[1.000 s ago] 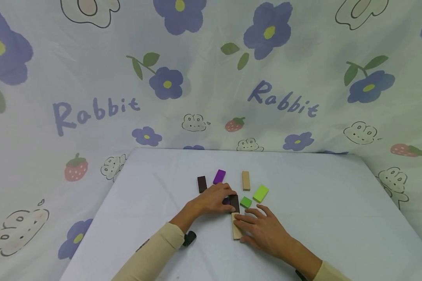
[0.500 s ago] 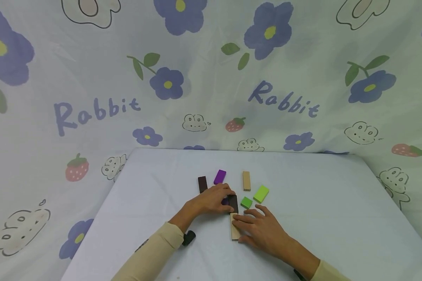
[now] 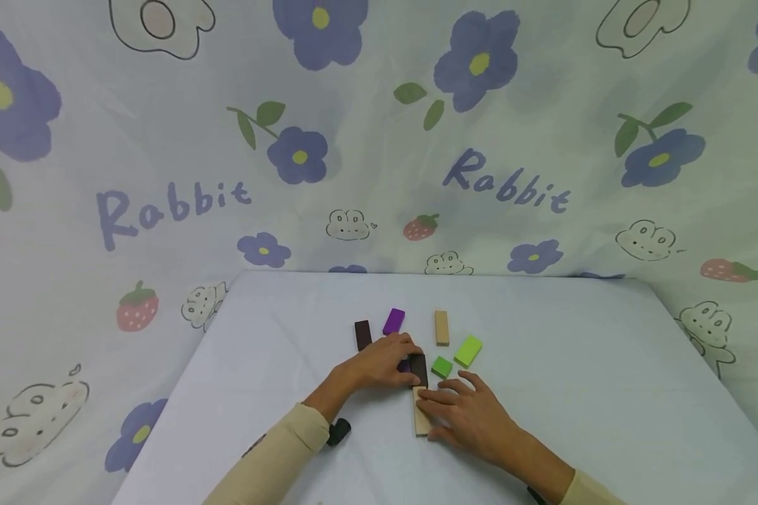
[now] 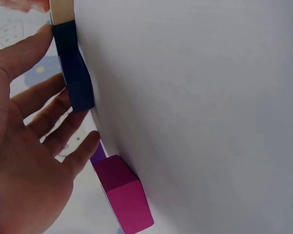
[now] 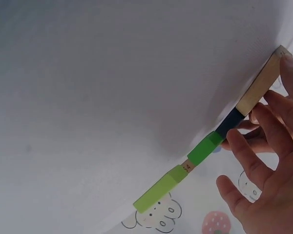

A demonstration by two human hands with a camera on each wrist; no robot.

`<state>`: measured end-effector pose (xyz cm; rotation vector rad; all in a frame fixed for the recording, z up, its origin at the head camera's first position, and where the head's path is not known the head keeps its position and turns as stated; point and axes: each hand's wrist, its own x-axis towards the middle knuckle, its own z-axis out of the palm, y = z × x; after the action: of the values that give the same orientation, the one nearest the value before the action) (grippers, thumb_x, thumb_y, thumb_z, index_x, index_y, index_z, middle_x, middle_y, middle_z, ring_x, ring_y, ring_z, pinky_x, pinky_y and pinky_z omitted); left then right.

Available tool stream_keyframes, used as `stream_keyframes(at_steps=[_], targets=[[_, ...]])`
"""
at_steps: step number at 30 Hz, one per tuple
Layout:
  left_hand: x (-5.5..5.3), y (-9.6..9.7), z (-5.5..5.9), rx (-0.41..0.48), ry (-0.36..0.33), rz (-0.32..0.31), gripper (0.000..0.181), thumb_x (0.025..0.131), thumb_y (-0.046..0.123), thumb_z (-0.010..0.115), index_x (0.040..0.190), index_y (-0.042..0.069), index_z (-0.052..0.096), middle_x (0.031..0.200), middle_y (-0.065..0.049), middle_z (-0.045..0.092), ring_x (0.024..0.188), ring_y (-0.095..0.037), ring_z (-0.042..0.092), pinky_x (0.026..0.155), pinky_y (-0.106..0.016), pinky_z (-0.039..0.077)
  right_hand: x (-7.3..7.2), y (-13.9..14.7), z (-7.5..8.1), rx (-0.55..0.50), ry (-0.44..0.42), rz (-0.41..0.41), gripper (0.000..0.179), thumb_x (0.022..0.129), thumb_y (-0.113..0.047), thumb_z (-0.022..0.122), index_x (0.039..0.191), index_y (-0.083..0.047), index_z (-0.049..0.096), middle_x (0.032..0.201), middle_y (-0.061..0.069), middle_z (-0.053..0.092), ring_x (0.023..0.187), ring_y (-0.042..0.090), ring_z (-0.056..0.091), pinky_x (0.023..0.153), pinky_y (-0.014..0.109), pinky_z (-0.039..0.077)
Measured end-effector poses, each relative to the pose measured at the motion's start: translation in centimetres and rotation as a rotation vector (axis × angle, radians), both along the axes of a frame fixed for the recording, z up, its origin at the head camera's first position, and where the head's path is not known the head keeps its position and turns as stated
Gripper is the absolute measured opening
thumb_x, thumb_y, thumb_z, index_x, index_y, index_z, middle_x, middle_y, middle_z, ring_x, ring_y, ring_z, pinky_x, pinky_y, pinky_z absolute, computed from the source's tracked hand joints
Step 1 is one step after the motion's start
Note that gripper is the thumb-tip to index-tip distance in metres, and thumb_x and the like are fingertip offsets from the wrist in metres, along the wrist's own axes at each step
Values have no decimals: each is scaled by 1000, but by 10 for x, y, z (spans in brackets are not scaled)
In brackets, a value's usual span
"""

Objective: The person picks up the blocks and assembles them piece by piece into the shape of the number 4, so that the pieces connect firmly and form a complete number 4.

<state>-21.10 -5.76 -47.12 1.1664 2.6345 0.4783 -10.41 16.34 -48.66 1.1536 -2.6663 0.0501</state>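
My left hand pinches a dark block lying flat, with the thumb at its near end and fingertips at its far end. Partly under that hand, a navy block lies against the dark block's left side. My right hand holds a plain wooden block, its thumb at the near end and forefinger towards the far end. The wooden block's far end meets the near end of the dark block, in line with it. In the right wrist view, the thumb rests on the wooden block's end.
Around the hands lie a dark maroon block, a purple block, another wooden block, a lime block and a small green block. A white cloth covers the table; a patterned curtain hangs behind.
Both hands keep their hold, and the dark and wooden blocks have shifted very slightly left against the others. The whole head view has dipped a little.
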Motion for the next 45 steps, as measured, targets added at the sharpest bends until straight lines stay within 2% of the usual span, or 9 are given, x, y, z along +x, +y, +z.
stream_keyframes(at_steps=[13,18,22,28,34,39,45], targets=[[-1,2,-1,-20,-14,16,52,91,40,75,134,11,65,119,-1,61,103,-13,54,93,-32,48,2,0,1,-5,11,9,51,87,-55,72,129,-27,71,135,-14,64,115,16,61,101,54,44],[-1,2,-2,-2,-27,20,53,92,39,74,136,11,63,120,-2,60,103,-13,54,94,-33,48,2,1,3,-6,-14,22,54,89,-58,69,132,-24,69,137,-12,63,115,16,61,99,48,47],[1,0,-2,20,-45,32,57,94,40,71,141,11,58,127,-3,58,111,-15,55,98,-35,48,1,3,6,-33,-57,26,58,91,-60,65,135,-23,67,139,-10,61,118,17,61,99,47,47],[6,-6,-4,48,-44,57,64,94,46,69,147,14,53,132,-2,54,118,-17,56,102,-36,47,-7,14,12,-83,-70,-45,62,90,-62,67,137,-22,64,138,-7,62,124,17,58,101,47,46],[17,-11,-6,7,-20,94,77,88,60,69,151,20,48,144,-3,49,129,-23,51,107,-47,43,-16,24,16,-126,-128,-142,72,87,-62,70,144,-19,58,144,-2,57,129,22,53,105,47,43],[24,-13,-7,-11,16,84,83,86,65,68,154,24,44,150,-3,46,132,-26,50,108,-54,41,-21,30,18,-144,-181,-188,81,84,-65,71,148,-18,53,148,2,53,133,26,49,106,51,40],[31,-14,-7,-45,32,79,88,84,71,66,155,27,41,156,-3,41,137,-29,47,109,-56,39,-24,35,13,-167,-172,-217,86,82,-65,73,148,-16,51,148,5,52,134,30,49,104,55,42]])
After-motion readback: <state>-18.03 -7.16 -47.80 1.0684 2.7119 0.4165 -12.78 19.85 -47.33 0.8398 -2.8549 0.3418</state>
